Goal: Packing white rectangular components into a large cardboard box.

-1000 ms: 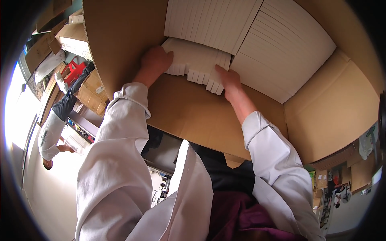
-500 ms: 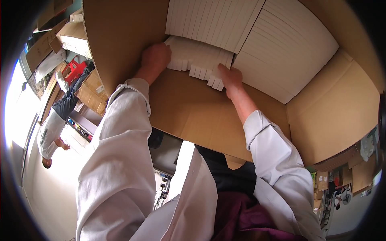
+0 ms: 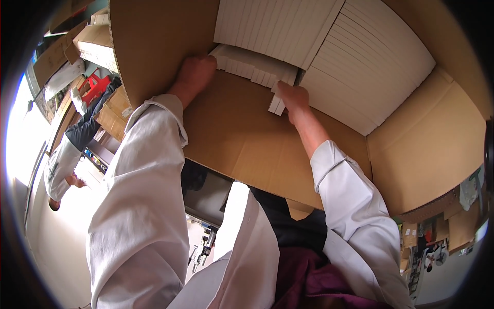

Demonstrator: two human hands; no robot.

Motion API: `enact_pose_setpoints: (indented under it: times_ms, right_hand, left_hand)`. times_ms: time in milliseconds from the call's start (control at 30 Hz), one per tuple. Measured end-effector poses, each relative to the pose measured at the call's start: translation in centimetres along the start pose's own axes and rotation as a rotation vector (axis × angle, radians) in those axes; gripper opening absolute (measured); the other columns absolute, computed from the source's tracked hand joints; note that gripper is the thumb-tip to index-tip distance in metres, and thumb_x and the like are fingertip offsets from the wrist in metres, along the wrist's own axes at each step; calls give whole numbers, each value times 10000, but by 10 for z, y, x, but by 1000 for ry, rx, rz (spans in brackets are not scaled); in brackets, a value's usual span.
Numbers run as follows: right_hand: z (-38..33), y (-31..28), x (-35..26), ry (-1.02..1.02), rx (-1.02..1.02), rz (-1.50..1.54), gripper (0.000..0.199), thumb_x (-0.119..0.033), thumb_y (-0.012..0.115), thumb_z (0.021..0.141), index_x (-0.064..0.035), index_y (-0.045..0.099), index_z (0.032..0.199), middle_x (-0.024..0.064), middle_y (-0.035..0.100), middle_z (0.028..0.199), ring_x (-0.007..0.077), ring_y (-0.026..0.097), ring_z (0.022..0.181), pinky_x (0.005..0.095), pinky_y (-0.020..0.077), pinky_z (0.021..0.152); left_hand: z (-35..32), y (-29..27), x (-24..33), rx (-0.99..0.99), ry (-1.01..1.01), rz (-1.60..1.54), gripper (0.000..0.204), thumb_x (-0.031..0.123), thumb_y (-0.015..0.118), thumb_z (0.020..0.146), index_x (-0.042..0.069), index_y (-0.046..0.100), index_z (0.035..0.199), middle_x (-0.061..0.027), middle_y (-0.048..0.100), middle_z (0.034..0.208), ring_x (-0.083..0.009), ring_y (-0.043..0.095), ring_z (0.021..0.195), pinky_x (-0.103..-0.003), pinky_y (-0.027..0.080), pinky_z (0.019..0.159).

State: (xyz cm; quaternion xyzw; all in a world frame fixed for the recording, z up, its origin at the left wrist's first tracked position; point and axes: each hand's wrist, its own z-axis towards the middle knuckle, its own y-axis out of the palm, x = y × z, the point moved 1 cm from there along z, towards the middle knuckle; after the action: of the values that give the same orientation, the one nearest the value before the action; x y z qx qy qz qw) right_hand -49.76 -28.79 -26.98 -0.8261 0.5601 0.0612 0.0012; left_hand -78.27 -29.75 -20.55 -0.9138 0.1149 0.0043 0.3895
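Inside a large open cardboard carton (image 3: 242, 139), a row of thin white flat boxes (image 3: 252, 69) stands pressed side by side. My left hand (image 3: 194, 76) is closed at the row's left end, against the carton's left wall, with its fingertips partly hidden. At the right end, my right hand (image 3: 293, 98) is closed on the row, thumb on the near side. A couple of these boxes, beside my right thumb, stick out nearer to me than the others. Beyond the row lie two larger blocks of the same white boxes, a left block (image 3: 275, 26) and a right block (image 3: 368, 67).
The carton's right flap (image 3: 417, 149) is folded outward. Off to the left, a person (image 3: 64, 159) in a light top and dark trousers stands near brown cartons (image 3: 116, 113) and a red plastic stool (image 3: 95, 86). More cardboard boxes (image 3: 463, 226) are at the far right.
Most of the row's near ends have moved away from me, deeper toward the far blocks, while the rightmost few still protrude. My left hand has shifted slightly left; my right hand is nearly unmoved.
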Motion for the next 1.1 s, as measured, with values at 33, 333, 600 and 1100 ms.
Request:
enact_pose_setpoints:
  times_ms: [33,333,600,1100]
  right_hand:
    - [2,-3,0,0,1,-2,308,-290,684,881,12,629,892,79,634,870,186,627,795,404,536,670]
    - [-3,-5,-14,75,32,20,509,-335,716,886,81,631,1166,141,645,1075,249,624,929,423,542,702]
    - [-1,-7,-18,80,10,-24,444,-327,705,885,64,646,1087,140,649,1065,257,637,960,439,556,722]
    - [-10,-3,-24,110,31,-34,478,-335,698,907,41,621,1192,139,642,1149,269,651,976,467,581,757]
  left_hand:
    - [-1,-1,3,4,-20,-4,165,110,570,886,27,696,817,-187,691,855,-341,723,752,-444,603,653]
    - [-18,-15,29,4,91,237,160,63,603,819,9,711,924,-159,648,967,-296,645,939,-393,540,832]
    - [-11,-30,32,-193,135,390,267,129,610,837,3,739,1035,-154,628,1079,-299,558,1103,-427,420,1002]
    - [-15,-25,18,-224,161,505,309,122,595,847,-11,708,1103,-147,608,1161,-294,535,1122,-373,440,976]
